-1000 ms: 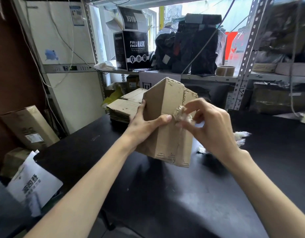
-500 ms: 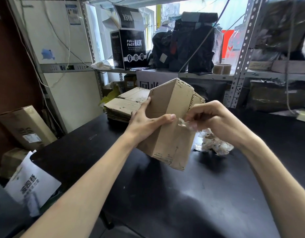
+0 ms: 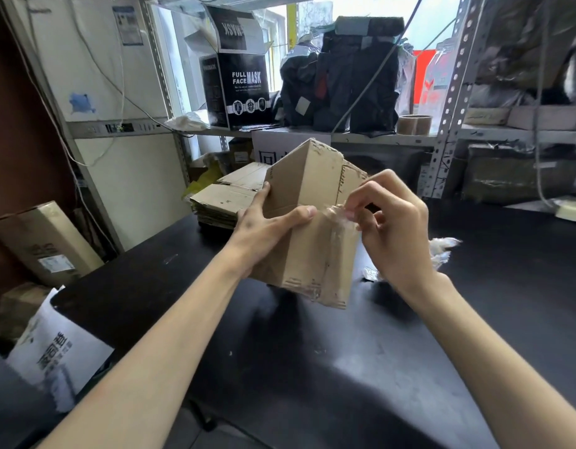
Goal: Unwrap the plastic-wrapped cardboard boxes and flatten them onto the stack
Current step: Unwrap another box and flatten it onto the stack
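Observation:
A small brown cardboard box (image 3: 315, 251) is held tilted above the black table (image 3: 312, 367), one corner edge facing me. My left hand (image 3: 264, 228) grips its left side, thumb across the front face. My right hand (image 3: 393, 228) pinches a strip of clear plastic wrap (image 3: 338, 215) that still clings to the box's right face. A stack of flattened cardboard boxes (image 3: 225, 202) lies behind the box at the table's far edge.
Crumpled clear plastic (image 3: 442, 247) lies on the table right of my right hand. Metal shelving behind holds a black FULL FACE MASK box (image 3: 241, 89), dark bags and a tape roll (image 3: 413, 124). Cartons (image 3: 43, 241) and a white bag (image 3: 56, 348) stand left of the table.
My right hand has shifted its pinch on the plastic and is pulling it off the box's right face. The box has turned slightly in my left hand.

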A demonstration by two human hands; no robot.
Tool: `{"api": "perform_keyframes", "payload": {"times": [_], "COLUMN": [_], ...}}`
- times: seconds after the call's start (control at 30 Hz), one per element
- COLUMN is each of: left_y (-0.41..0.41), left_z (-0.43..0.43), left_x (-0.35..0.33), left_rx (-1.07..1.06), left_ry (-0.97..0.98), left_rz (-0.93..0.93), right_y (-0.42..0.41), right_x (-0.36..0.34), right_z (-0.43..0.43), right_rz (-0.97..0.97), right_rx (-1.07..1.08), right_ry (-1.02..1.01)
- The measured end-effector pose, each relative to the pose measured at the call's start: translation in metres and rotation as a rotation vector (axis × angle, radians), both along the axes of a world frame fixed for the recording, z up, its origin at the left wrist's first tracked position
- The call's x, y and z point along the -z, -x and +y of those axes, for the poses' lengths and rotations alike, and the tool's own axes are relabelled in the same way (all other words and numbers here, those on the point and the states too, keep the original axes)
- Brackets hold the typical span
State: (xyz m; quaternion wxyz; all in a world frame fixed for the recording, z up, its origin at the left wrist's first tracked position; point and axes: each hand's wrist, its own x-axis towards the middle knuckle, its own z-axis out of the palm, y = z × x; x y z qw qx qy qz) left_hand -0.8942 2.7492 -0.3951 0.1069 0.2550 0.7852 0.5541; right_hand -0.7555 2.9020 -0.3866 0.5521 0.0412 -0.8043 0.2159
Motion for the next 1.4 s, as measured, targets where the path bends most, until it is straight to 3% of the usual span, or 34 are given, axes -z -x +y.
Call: {"api": "perform_keyframes", "payload": {"times": [0.1,0.23,0.33,0.4,0.5,0.77,0.93,1.1,1.23,1.4], "left_y": [0.0,0.005,0.004,0.004,0.006,0.002,0.012,0.013,0.012,0.013], "left_z": [0.0,-0.002,-0.002,-0.001,-0.001,0.01,0.004,0.003,0.002,0.001], "left_x": [0.001,0.005,0.006,0.006,0.005,0.001,0.007,0.008,0.008,0.009], "left_rx": [-0.022,-0.032,-0.022,-0.034,-0.038,-0.064,-0.018,0.01,0.0,-0.019], "left_ry": [-0.014,-0.041,-0.043,-0.043,-0.048,-0.012,-0.025,-0.061,-0.049,-0.069], "left_rz": [0.001,-0.028,-0.03,-0.023,-0.038,0.0,-0.029,-0.022,-0.009,-0.027], "right_y": [0.0,0.005,0.007,0.007,0.006,-0.006,-0.001,-0.001,0.001,0.001], "right_x": [0.004,0.009,0.01,0.009,0.003,-0.016,-0.014,-0.011,-0.006,-0.001], "right_z": [-0.002,-0.004,-0.004,-0.005,-0.002,0.002,-0.004,-0.002,-0.002,-0.004], "right_rz": [0.012,-0.111,-0.02,-0.045,-0.214,-0.697,-0.43,-0.329,-0.174,-0.205], "right_rx": [0.018,0.082,0.222,0.161,0.035,-0.256,-0.325,-0.167,0.119,0.152], "right_ry": [-0.095,-0.148,-0.165,-0.196,-0.251,-0.032,0.312,0.388,0.101,-0.077]}}
